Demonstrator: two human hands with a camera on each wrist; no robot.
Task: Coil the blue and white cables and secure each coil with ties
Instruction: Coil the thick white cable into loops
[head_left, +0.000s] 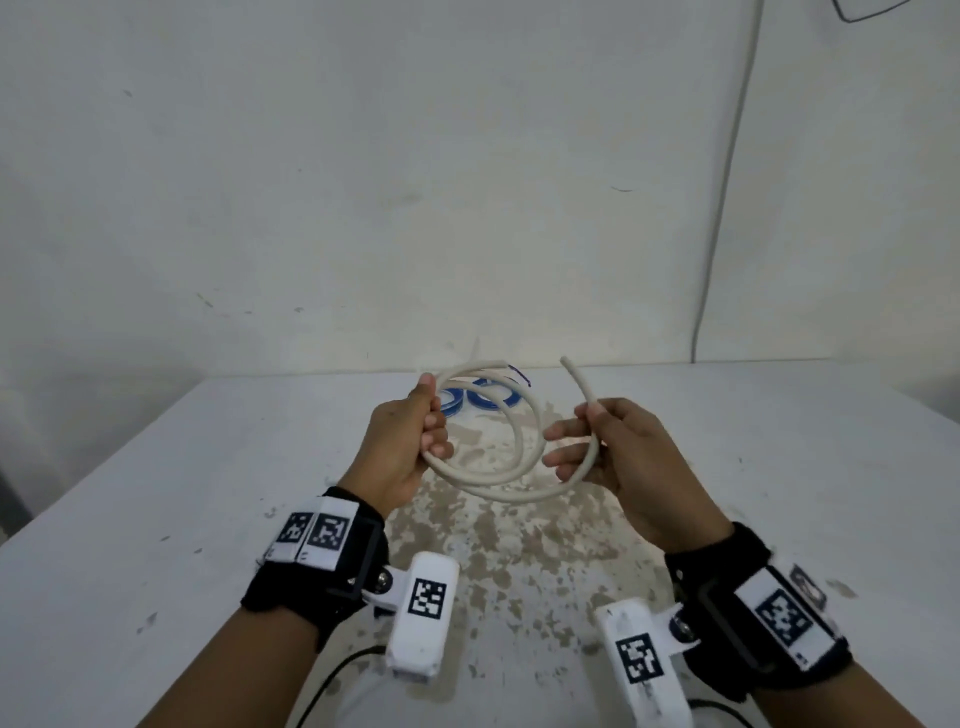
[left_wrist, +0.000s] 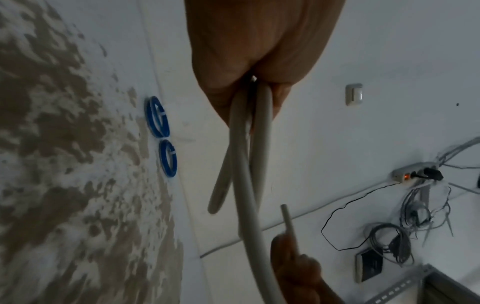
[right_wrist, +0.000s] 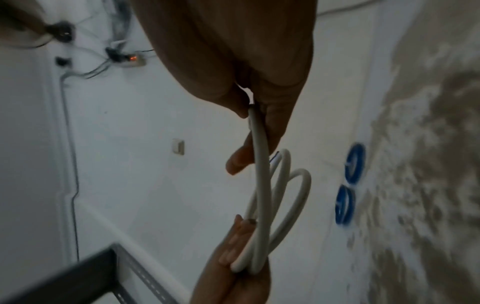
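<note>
A thick white cable (head_left: 498, 470) hangs in loose loops in the air between both hands, above the table. My left hand (head_left: 415, 436) grips the gathered loops on their left side, fingers curled round them (left_wrist: 255, 107). My right hand (head_left: 597, 441) pinches the cable near its free end (head_left: 571, 369), which sticks up toward the wall (right_wrist: 259, 144). Two blue coils (head_left: 480, 397), each bound by a white tie, lie flat on the table behind the loops (left_wrist: 162, 135) (right_wrist: 349, 185).
The white table (head_left: 156, 493) has a worn brown patch (head_left: 519, 545) in its middle. A wall stands right behind its far edge. In the wrist views a power strip (left_wrist: 413, 172) with tangled cords and a metal frame (right_wrist: 91, 273) sit off to the side.
</note>
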